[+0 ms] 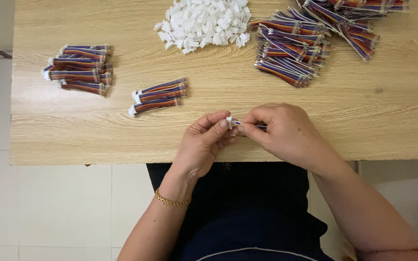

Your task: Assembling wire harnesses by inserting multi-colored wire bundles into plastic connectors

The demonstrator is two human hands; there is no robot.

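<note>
My left hand (203, 143) pinches a small white plastic connector (229, 121) between thumb and fingertips near the table's front edge. My right hand (282, 130) grips a short multicoloured ribbon cable (260, 126), its end meeting the connector. The two hands touch at the fingertips above the wooden table (73, 125). Most of the cable is hidden inside my right hand.
A heap of white connectors (203, 23) lies at the back centre. A large pile of bare ribbon cables (310, 41) sits at the back right. Three cables with connectors (158, 95) lie mid-left, and a bigger stack of such cables (80, 68) at far left.
</note>
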